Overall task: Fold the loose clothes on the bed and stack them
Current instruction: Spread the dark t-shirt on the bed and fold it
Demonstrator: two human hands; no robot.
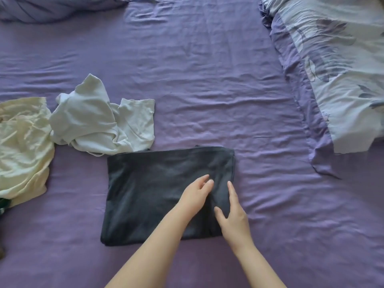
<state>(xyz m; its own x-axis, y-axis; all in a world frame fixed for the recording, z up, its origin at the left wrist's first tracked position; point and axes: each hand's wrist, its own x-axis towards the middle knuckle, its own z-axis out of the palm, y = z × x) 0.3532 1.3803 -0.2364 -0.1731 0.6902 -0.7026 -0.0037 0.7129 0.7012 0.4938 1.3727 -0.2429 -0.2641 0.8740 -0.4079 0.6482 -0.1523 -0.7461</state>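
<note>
A dark grey garment (pixel 145 192) lies folded into a flat rectangle on the purple bed sheet (pixel 207 90), near the front middle. My left hand (pixel 195 198) rests flat on its right half with fingers straight. My right hand (pixel 234 217) lies flat on the garment's right edge, fingers spread. A crumpled white shirt (pixel 99 119) lies loose just behind the garment's left corner. A crumpled cream garment (pixel 22 148) lies at the left edge of the view, touching the white shirt.
A floral lilac duvet (pixel 336 69) is bunched along the right side of the bed. More bedding (pixel 52 7) is heaped at the far left corner. A small dark object (pixel 3 204) shows at the left edge.
</note>
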